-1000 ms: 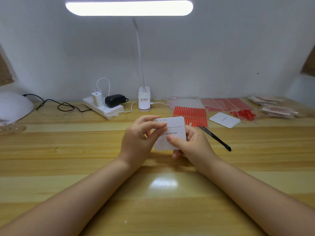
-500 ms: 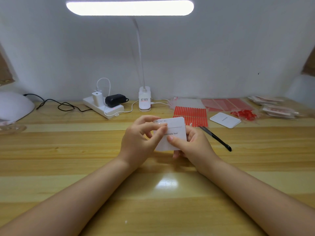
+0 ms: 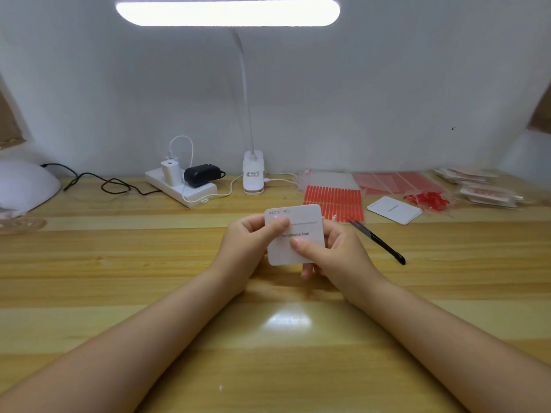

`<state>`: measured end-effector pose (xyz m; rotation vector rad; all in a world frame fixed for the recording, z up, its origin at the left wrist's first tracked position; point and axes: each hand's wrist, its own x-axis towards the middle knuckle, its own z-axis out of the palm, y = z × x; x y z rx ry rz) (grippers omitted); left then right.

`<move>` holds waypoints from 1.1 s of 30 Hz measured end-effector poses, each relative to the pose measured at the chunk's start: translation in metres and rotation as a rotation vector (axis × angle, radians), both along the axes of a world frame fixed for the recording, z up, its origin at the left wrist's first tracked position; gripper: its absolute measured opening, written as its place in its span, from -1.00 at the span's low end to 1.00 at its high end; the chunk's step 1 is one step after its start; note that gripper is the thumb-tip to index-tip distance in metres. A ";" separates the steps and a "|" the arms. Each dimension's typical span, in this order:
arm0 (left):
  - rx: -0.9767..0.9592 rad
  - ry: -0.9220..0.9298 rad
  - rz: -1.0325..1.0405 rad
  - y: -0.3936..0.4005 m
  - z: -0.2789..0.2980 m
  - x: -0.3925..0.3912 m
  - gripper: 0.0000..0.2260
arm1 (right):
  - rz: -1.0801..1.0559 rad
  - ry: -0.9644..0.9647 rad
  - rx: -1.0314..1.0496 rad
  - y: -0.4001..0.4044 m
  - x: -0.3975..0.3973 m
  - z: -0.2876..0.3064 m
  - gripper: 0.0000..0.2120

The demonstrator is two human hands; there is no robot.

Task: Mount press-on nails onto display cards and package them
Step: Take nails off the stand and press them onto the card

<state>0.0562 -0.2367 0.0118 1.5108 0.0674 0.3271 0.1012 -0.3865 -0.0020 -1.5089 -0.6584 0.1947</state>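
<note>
Head camera looks down on a wooden desk (image 3: 119, 263) with a lit bar lamp (image 3: 228, 11) at twelve o'clock. At ten o'clock sit a white dome-shaped device (image 3: 26, 186) and one power strip (image 3: 182, 187) carrying two plugs. At two o'clock lie a sheet of red adhesive strips (image 3: 334, 199), a paler red sheet (image 3: 393, 181) behind it, one spare card (image 3: 393, 210), a small heap of red nails (image 3: 428, 200), too jumbled to count, and several packets (image 3: 483, 189) stacked at three o'clock, perhaps four.

Dead centre, just above the desk, both hands hold one display card (image 3: 304, 245) printed "Handmade Nail". The left hand (image 3: 247, 242) pinches its upper left part, thumb pressing on the face near a thin line. The right hand (image 3: 340, 251) grips the right edge, thumb laid across the lower middle. One pair of black tweezers (image 3: 378, 242) lies just beside the right hand at three o'clock.

No nail shows on the card, so I'd judge this an early step: pressing something down along that line, probably tape. Next, by my guess, the right hand must let go, take the tweezers and fetch nails from the heap, with the left steadying the card.
</note>
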 end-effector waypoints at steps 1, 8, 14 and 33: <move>0.001 0.009 -0.002 0.000 0.000 0.000 -0.85 | 0.002 0.001 0.000 0.000 0.000 0.000 -0.81; 0.059 0.068 0.041 0.001 0.000 0.004 -0.90 | 0.017 0.033 -0.010 0.000 0.000 -0.001 -0.78; 0.002 0.030 -0.001 -0.001 0.001 0.000 -0.85 | 0.016 0.041 -0.020 0.000 0.001 -0.001 -0.80; 0.045 0.004 0.026 -0.003 -0.003 0.001 -0.85 | 0.004 0.065 -0.008 -0.001 -0.001 0.002 -0.82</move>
